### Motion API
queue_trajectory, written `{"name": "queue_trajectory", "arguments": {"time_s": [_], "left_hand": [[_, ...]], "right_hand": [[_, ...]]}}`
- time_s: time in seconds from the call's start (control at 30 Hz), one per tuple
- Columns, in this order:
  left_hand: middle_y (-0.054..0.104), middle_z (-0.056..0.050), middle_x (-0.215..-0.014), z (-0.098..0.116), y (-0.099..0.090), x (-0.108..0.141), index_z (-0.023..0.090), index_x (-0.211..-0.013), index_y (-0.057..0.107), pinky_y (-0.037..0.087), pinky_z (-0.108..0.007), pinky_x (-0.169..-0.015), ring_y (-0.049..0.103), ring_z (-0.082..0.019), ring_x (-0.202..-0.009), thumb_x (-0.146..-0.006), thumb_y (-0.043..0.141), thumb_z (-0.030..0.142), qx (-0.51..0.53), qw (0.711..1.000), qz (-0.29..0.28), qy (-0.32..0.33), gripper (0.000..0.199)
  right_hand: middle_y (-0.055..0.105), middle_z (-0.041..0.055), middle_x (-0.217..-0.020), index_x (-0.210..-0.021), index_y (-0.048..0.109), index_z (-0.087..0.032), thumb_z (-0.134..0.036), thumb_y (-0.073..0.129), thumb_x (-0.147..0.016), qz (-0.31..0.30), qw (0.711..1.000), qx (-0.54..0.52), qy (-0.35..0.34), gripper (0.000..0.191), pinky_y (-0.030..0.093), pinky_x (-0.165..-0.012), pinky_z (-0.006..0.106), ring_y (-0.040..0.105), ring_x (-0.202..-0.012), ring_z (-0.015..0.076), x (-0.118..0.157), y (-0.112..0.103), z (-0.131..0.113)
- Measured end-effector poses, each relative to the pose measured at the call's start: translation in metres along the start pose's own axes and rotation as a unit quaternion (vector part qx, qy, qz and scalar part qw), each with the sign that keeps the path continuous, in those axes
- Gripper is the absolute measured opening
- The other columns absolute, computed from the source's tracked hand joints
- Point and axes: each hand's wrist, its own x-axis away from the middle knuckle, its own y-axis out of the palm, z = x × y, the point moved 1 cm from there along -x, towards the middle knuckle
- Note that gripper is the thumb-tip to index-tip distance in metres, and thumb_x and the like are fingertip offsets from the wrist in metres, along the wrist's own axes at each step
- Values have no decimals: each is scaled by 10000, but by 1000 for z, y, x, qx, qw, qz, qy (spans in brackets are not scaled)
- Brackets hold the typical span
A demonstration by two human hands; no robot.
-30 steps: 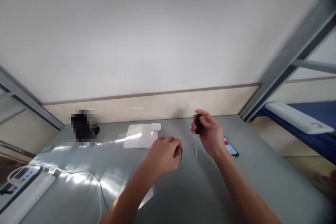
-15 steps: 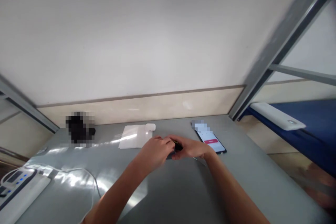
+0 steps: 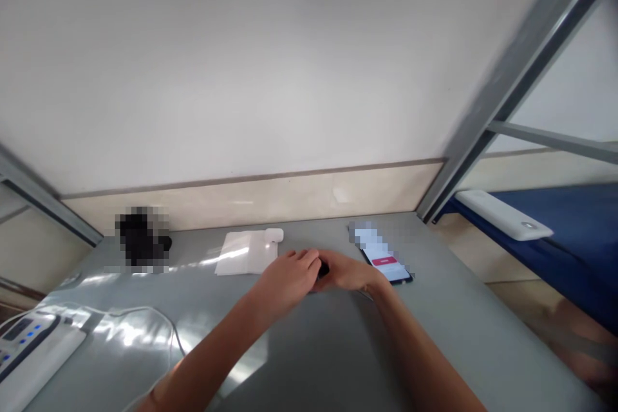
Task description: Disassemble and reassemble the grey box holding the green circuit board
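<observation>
My left hand (image 3: 291,275) and my right hand (image 3: 344,270) meet over the grey table, fingers closed around a small black object (image 3: 323,268). Only a dark sliver of it shows between them, so its kind is hidden. The left fingers lie over its near side and touch the right hand, whose thumb and fingers curl about it from the right. Just left of my left hand lie white folded sheets (image 3: 245,253) with a small white device (image 3: 274,235) at their corner. Beyond my right wrist rests a phone (image 3: 382,260) with a lit, partly blurred screen.
A pixelated black item (image 3: 140,238) stands at the back left. White power strips (image 3: 41,347) with blue lights and a white cable (image 3: 145,310) occupy the left side. At right, a white power bank-like box (image 3: 505,214) sits on a blue surface beyond a metal post (image 3: 437,196).
The hands have closed tighter together, covering more of the black object; a yellow mark seen on it before is now hidden. The whole view has shifted slightly.
</observation>
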Motion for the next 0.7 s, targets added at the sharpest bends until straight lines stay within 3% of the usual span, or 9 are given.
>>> {"name": "queue_trajectory", "arguments": {"time_s": [0.2,0.43,0.7], "left_hand": [[683,-133,-1139,11,19,-4,129,-1193,621,516,-362,-814,697,-259,-972,-963,522,51,-42,998,18,-44,262],[669,-121,-1096,22,34,-12,155,-1209,643,501,-388,-841,664,-268,-979,-985,506,98,-37,991,73,-103,269],[695,-170,-1063,34,39,-19,107,-1187,688,490,-402,-820,649,-291,-959,-959,553,103,-66,983,54,-162,265]], "right_hand": [[789,32,-1117,-1144,718,-215,-201,743,-758,-20,999,-17,-18,387,566,-930,357,716,-1091,261,1,-2,-2],[794,27,-1188,-1155,734,-273,-137,690,-731,-17,999,-10,-29,447,561,-1014,408,716,-1133,277,2,-1,-4],[775,41,-1269,-1235,726,-267,-116,669,-724,-15,999,7,-44,536,534,-1101,428,706,-1201,279,2,-1,-9]]}}
